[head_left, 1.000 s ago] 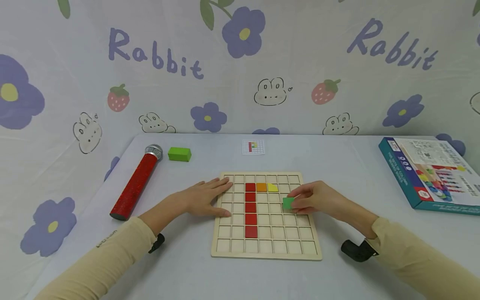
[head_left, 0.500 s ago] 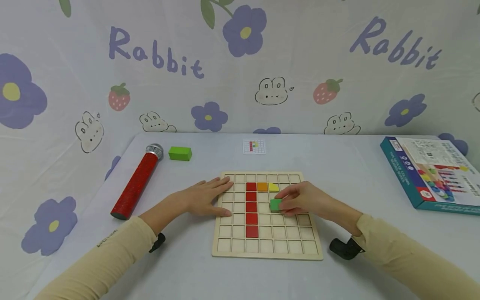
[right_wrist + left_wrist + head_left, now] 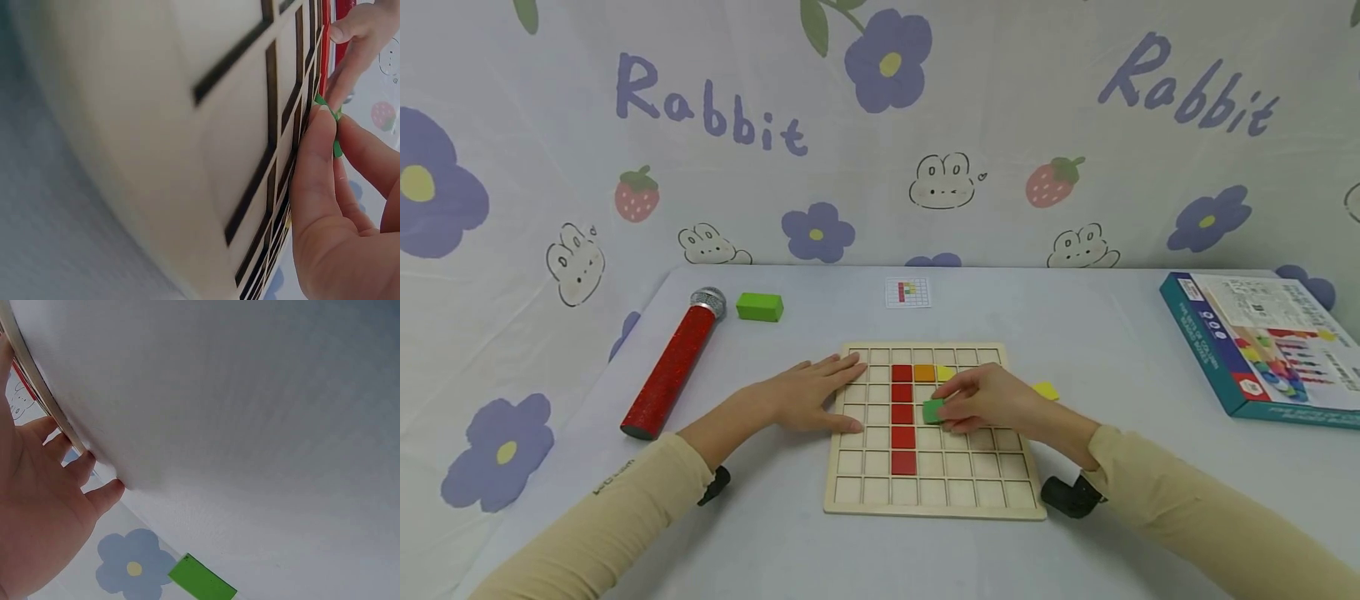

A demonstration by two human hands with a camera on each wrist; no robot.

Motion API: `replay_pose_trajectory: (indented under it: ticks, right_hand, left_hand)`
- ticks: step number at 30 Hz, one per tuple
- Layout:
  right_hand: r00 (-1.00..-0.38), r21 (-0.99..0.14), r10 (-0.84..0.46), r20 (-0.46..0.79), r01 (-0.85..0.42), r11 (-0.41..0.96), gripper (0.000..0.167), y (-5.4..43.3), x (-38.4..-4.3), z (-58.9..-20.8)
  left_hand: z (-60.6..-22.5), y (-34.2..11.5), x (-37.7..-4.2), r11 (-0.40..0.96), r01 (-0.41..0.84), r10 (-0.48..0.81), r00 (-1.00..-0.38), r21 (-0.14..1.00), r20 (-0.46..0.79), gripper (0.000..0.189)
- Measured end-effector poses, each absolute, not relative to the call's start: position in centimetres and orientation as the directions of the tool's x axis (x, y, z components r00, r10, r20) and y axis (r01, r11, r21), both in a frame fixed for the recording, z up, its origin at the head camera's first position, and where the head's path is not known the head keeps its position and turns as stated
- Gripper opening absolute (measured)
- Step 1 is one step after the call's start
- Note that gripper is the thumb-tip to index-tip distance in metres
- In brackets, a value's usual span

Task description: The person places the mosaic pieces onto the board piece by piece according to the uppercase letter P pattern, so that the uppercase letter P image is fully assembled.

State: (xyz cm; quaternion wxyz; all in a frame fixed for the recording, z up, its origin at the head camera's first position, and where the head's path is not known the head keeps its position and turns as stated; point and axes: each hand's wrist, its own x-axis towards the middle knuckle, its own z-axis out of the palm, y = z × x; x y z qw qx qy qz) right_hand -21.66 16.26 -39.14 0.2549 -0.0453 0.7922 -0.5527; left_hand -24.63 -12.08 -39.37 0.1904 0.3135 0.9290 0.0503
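Note:
A wooden grid board (image 3: 934,512) lies flat on the table. Several red square tiles (image 3: 902,437) form a column in it, with an orange tile (image 3: 924,373) and a yellow tile (image 3: 945,373) beside the top one. My left hand (image 3: 808,398) rests on the board's left edge, fingers spread; the left wrist view shows fingertips (image 3: 81,465) along that edge. My right hand (image 3: 988,402) pinches a green tile (image 3: 932,412) between thumb and fingers, just right of the red column. The right wrist view shows the green tile (image 3: 338,147) edge-on, partly covered by fingers.
Another yellow piece (image 3: 1047,391) lies right of the board, partly behind my right wrist. A small pattern card (image 3: 907,292) is at the back. To the left are a red microphone (image 3: 673,367) and a green block (image 3: 759,307). A flat box (image 3: 1270,350) lies at right.
My right hand has moved left across the board with the green tile, towards the red column. The yellow piece right of the board has come into view. My left hand has stayed put.

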Motion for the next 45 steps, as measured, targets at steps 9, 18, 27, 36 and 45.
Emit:
replay_pose_trajectory:
  ticks: [9, 18, 27, 36, 45]
  right_hand:
    - [-0.879, -0.884, -0.364, -0.308, 0.122, 0.451, 0.028, 15.8, -21.3, -38.6]
    - [-0.887, -0.865, -0.356, -0.296, 0.09, 0.494, 0.025, 15.5, -21.2, -38.7]
    - [-0.84, -0.876, -0.404, -0.361, 0.157, 0.457, 0.037, 17.4, -21.6, -38.7]
    - [-0.836, -0.879, -0.408, -0.366, 0.166, 0.447, 0.048, 20.3, -21.4, -38.2]
    - [-0.864, -0.897, -0.373, -0.339, 0.177, 0.405, 0.056, 24.0, -21.5, -37.7]
  left_hand:
    - [-39.2, -12.0, -24.5, 0.797, 0.563, 0.603, -0.731, 0.217, -0.32, 0.091]
    - [-39.2, -12.1, -24.5, 0.797, 0.56, 0.604, -0.73, 0.226, -0.319, 0.091]
    - [-39.1, -12.1, -24.4, 0.791, 0.566, 0.611, -0.726, 0.232, -0.316, 0.091]
    - [-39.0, -12.1, -24.4, 0.799, 0.556, 0.601, -0.73, 0.229, -0.325, 0.092]
    - [-39.1, -12.2, -24.5, 0.794, 0.563, 0.607, -0.726, 0.229, -0.322, 0.092]
